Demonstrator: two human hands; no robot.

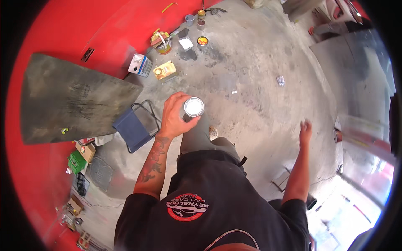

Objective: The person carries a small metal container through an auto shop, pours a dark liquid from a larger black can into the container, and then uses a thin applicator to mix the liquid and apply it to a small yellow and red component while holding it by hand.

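Metal can [194, 107], round, gripped from the side by our left hand [172, 116]: fingers wrap its far side, thumb its near side. We judge this hold leaves the pale top uncovered and helps keep it level; whether that top is lid or contents, we cannot tell. Position: against our left palm, just to its right, and well apart from our right hand [305, 131]. That hand is out to the side, fingers loosely bent and blurred; we cannot tell whether it pinches anything small. Outward: blue folding stool [135, 129] left of our left forearm; beyond the can, gold container [168, 68] and white tin [139, 65] near the red wall [111, 27], presumably to stay out from underfoot.
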